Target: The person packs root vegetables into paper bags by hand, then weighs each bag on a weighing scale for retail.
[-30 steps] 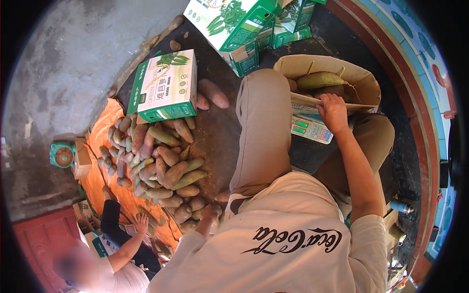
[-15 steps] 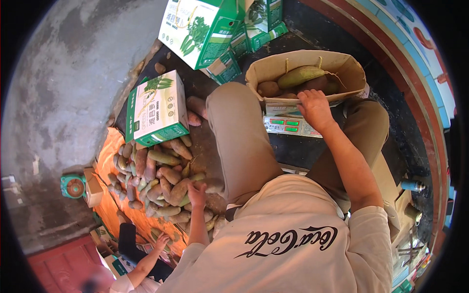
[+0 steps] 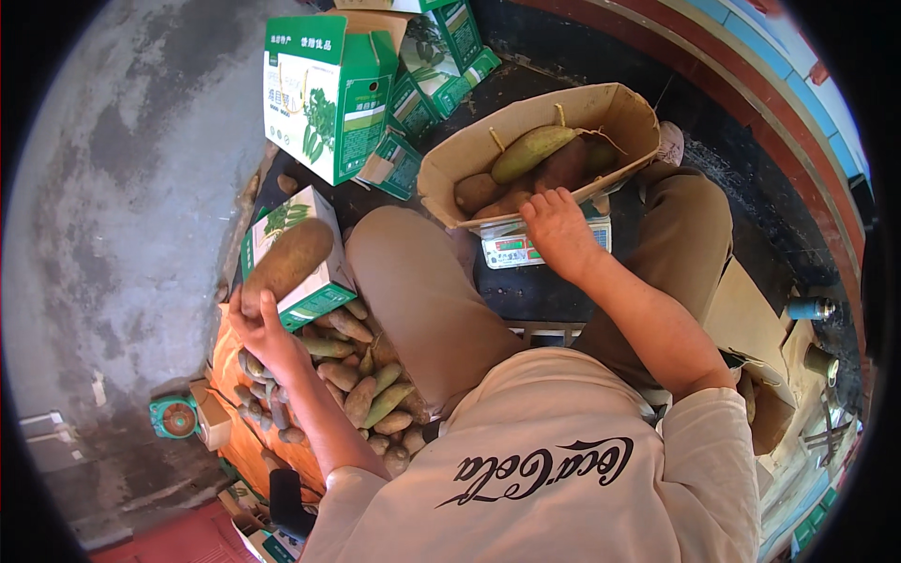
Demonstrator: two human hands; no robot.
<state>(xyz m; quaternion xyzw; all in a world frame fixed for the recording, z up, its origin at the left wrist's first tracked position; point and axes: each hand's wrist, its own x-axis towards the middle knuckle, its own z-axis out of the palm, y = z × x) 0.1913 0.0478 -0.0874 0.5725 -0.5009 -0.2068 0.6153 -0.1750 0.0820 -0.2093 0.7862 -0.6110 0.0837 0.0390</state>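
My left hand (image 3: 263,328) is closed round the lower end of a long, brown, soil-coated radish (image 3: 293,258). It holds the radish up over a white and green carton (image 3: 324,305). Fingers of my right hand (image 3: 561,230) curl over the near rim of an open cardboard box (image 3: 446,202). Inside that box lie several radishes, among them a green one (image 3: 533,155) with a thin root tail. Beneath the box stands a digital scale (image 3: 507,253), its display lit and partly covered by my right hand.
A heap of radishes (image 3: 361,399) lies left of my left leg, on an orange sheet (image 3: 225,371). Taller green and white cartons (image 3: 366,103) stand beyond my knees. A blue flask (image 3: 810,308) and an open box (image 3: 774,399) are at the right. A green round device (image 3: 174,416) sits at the left.
My left hand has risen from the heap, moving left and away from me with a radish in it. My right hand stays at the box's near rim. The view has shifted.
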